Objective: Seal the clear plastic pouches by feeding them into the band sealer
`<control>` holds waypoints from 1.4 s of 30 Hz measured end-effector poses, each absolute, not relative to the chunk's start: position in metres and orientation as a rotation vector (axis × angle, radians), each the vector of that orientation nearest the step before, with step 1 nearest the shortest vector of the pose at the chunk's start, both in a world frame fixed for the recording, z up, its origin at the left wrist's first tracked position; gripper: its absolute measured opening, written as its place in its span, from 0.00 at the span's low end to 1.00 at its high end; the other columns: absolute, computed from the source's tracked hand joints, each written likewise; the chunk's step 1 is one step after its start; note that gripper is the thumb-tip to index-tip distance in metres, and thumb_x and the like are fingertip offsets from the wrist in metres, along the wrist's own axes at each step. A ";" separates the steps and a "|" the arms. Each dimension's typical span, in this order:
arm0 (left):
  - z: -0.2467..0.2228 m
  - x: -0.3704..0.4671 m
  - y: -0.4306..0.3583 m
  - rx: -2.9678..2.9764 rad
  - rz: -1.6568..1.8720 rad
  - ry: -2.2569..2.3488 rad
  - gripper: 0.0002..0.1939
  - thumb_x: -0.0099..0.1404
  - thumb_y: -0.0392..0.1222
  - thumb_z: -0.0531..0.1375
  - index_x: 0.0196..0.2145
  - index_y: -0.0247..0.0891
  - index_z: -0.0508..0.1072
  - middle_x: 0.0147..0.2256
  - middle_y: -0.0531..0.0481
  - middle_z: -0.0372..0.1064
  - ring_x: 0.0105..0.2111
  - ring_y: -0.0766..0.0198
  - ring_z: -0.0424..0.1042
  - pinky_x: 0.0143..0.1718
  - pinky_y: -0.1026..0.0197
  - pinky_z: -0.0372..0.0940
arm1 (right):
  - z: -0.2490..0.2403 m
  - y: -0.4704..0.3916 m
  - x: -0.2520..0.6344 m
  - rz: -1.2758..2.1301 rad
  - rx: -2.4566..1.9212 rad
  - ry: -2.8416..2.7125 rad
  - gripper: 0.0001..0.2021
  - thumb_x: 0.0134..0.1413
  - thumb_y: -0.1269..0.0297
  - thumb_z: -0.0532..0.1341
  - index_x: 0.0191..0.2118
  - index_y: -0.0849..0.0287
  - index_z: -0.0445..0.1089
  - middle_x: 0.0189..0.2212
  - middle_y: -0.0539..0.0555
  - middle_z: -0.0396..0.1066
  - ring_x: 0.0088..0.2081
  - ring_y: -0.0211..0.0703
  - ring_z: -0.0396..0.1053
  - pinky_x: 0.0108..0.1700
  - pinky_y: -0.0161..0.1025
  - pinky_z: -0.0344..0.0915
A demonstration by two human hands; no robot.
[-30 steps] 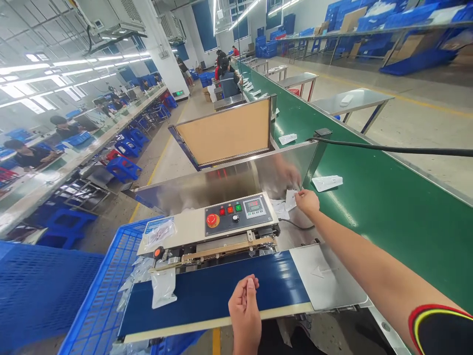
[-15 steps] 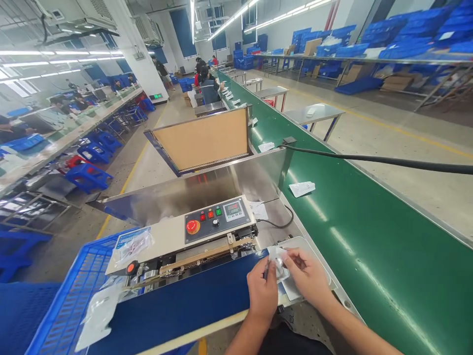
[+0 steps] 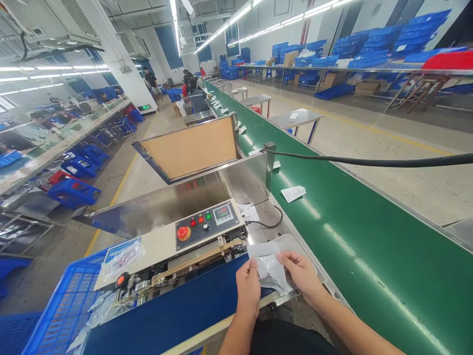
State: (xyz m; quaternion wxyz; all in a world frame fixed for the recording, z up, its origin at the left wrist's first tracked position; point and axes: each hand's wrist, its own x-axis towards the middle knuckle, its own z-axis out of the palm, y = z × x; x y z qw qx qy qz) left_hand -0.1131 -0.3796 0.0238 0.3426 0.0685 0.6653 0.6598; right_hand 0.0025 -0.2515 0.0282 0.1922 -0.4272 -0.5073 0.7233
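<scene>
A white pouch point(image 3: 270, 268) is stretched between my two hands at the right end of the sealing machine's blue belt point(image 3: 177, 308). My left hand point(image 3: 249, 286) pinches its left edge, and my right hand point(image 3: 301, 271) grips its upper right edge. Behind the belt is the machine's control panel point(image 3: 205, 224) with a red knob and a lit display. Partly under the pouch and my right hand lies a metal tray point(image 3: 295, 244). At the belt's left end, clear and white bags point(image 3: 98, 313) hang over the blue basket.
A green conveyor point(image 3: 354, 266) runs along the right, carrying a white packet point(image 3: 293, 193) and several more farther off. A black cable point(image 3: 351, 160) crosses over it. Blue basket point(image 3: 62, 301) stands at left. People sit beside the conveyor far ahead.
The pouch now lies flatter and more spread between my hands. My left hand has shifted slightly left. The view has turned somewhat, and the bags at the belt's left end sit lower.
</scene>
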 end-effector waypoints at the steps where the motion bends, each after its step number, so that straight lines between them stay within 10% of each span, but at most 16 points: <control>1: 0.021 -0.114 -0.377 0.120 1.723 1.672 0.31 0.59 0.71 0.69 0.30 0.34 0.81 0.28 0.46 0.75 0.28 0.60 0.69 0.30 0.62 0.64 | 0.025 -0.250 0.000 2.039 -1.254 -1.412 0.25 0.45 0.38 0.73 0.30 0.59 0.77 0.20 0.49 0.69 0.21 0.35 0.58 0.24 0.34 0.55; 7: 0.008 -0.129 -0.361 -0.278 1.695 1.499 0.30 0.46 0.64 0.79 0.32 0.33 0.82 0.24 0.47 0.75 0.25 0.59 0.74 0.28 0.61 0.68 | 0.015 -0.234 -0.030 2.025 -1.353 -1.446 0.19 0.43 0.47 0.72 0.24 0.58 0.72 0.16 0.46 0.63 0.18 0.34 0.56 0.21 0.34 0.53; 23: -0.001 -0.175 -0.451 -0.319 1.875 1.752 0.37 0.46 0.74 0.74 0.31 0.32 0.82 0.29 0.44 0.79 0.33 0.52 0.79 0.33 0.57 0.72 | 0.003 -0.268 -0.087 2.174 -1.196 -1.716 0.18 0.47 0.47 0.73 0.28 0.59 0.78 0.27 0.55 0.78 0.25 0.40 0.71 0.27 0.36 0.70; 30: 0.019 -0.156 -0.524 -0.461 1.978 2.294 0.33 0.65 0.64 0.69 0.60 0.41 0.78 0.63 0.37 0.74 0.65 0.43 0.71 0.66 0.47 0.66 | -0.019 -0.133 -0.111 1.369 -1.272 -2.172 0.17 0.58 0.50 0.66 0.40 0.61 0.81 0.32 0.59 0.80 0.29 0.45 0.74 0.31 0.40 0.68; 34: 0.025 -0.144 -0.549 -0.551 1.979 2.425 0.32 0.68 0.65 0.65 0.59 0.39 0.78 0.59 0.36 0.76 0.63 0.41 0.73 0.67 0.42 0.66 | -0.027 -0.106 -0.182 0.827 -0.876 -2.865 0.13 0.63 0.64 0.64 0.50 0.58 0.81 0.45 0.59 0.82 0.43 0.47 0.78 0.46 0.39 0.68; 42: 0.025 -0.141 -0.560 -0.629 2.032 2.409 0.33 0.62 0.69 0.68 0.49 0.36 0.83 0.48 0.37 0.82 0.49 0.43 0.82 0.56 0.44 0.75 | -0.035 -0.100 -0.202 0.707 -0.763 -3.013 0.08 0.65 0.69 0.61 0.37 0.62 0.78 0.48 0.64 0.79 0.44 0.48 0.77 0.46 0.38 0.66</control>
